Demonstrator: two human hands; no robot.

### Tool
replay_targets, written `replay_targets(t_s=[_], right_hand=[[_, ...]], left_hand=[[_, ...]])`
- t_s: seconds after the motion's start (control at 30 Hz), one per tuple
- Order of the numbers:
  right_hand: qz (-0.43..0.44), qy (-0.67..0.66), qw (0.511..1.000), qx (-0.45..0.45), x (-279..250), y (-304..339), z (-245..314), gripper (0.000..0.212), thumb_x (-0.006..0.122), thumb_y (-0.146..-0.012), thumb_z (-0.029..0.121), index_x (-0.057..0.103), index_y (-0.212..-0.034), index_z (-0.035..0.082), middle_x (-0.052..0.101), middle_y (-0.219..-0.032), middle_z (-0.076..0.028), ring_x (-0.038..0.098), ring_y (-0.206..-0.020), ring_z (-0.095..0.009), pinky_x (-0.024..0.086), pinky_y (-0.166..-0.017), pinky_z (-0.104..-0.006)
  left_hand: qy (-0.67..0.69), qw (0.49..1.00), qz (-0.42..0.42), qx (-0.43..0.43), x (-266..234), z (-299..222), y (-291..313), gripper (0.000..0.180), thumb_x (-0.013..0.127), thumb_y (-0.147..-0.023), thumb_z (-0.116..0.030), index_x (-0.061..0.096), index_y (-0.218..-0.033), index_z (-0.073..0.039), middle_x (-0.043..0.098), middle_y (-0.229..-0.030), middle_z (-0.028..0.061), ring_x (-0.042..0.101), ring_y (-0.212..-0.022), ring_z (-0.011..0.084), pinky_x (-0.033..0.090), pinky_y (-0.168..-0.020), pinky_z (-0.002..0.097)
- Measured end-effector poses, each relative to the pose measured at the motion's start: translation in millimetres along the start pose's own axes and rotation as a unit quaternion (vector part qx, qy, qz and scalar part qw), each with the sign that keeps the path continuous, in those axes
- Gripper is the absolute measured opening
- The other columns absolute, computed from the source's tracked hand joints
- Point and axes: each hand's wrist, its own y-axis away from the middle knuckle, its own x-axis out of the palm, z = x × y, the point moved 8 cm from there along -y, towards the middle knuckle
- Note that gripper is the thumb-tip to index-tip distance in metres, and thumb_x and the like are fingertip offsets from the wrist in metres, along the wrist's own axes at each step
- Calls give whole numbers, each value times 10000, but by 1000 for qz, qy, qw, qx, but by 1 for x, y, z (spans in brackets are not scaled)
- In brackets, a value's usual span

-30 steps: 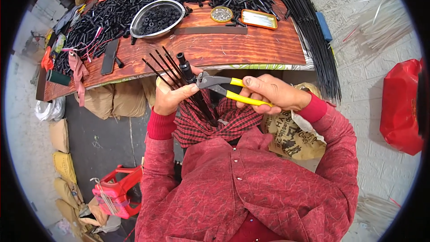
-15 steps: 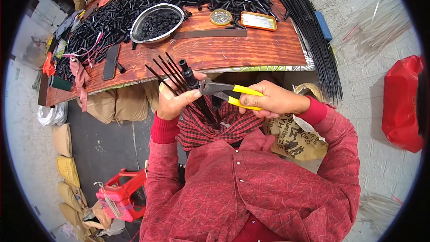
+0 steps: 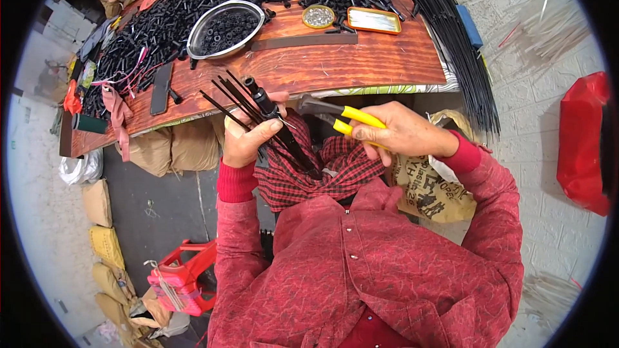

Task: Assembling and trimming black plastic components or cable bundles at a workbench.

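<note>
My left hand (image 3: 247,138) is closed around several thin black rods (image 3: 227,95) and a black tubular fitting (image 3: 261,98), all slanting up toward the table. A thin, light-coloured pin or wire end (image 3: 284,120) sticks out sideways from the fitting near my thumb. In my right hand (image 3: 403,130) I grip cutting pliers (image 3: 345,118) with yellow handles and a dark metal head. The pliers' head is just right of the fitting, apart from it. The lower ends of the rods rest over a red-and-black checked cloth (image 3: 309,188) on my lap.
A wooden table (image 3: 400,58) holds a heap of black tubular parts, a metal bowl (image 3: 193,40) of black rings, a round dish (image 3: 318,17) of small metal pieces and an orange-rimmed tray (image 3: 374,20) of pale pins. Long black rods (image 3: 474,100) overhang its right end. Another person leans at the far left.
The pliers have come off the fitting and moved right and slightly up with my right hand. My left hand still holds the rods and fitting, shifted slightly left.
</note>
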Motion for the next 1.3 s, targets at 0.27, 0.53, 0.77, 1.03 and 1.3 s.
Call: replay_targets(t_s=[0.27,0.53,0.77,1.03,1.3], right_hand=[[38,-9,993,-110,2,-8,2,256,512,-988,201,588,-1116,-8,669,-832,-59,645,-691,-123,537,-645,-270],[-98,-121,972,-175,11,-31,24,454,754,-830,174,532,-1189,7,587,-813,3,531,-602,-51,450,-517,-199],[-173,-165,932,-271,16,-48,27,447,789,-740,202,581,-1074,-9,649,-868,-120,629,-775,-179,505,-716,-322],[-278,-35,902,-329,13,-51,26,424,721,-803,122,540,-1158,-22,636,-862,-34,566,-693,-58,482,-606,-235],[-137,-250,932,-226,22,-52,13,378,642,-903,180,522,-1215,4,626,-850,-32,542,-561,-66,465,-536,-213]], left_hand=[[-11,1000,20,3,-2,1,0,564,788,-726,-136,594,-1210,78,673,-958,89,632,-872,154,502,-791,272],[-18,999,15,29,-3,4,-2,548,790,-718,-31,579,-1211,82,669,-965,111,633,-878,176,511,-813,299],[-36,998,10,50,5,1,-1,525,787,-725,-44,583,-1194,75,650,-953,107,616,-860,172,495,-821,306],[-31,998,-9,47,0,4,0,469,777,-695,-43,614,-1126,43,642,-942,100,610,-880,185,492,-838,322],[-40,998,-25,43,-8,5,3,531,785,-691,-57,598,-1176,52,647,-977,117,618,-884,184,505,-829,315]])
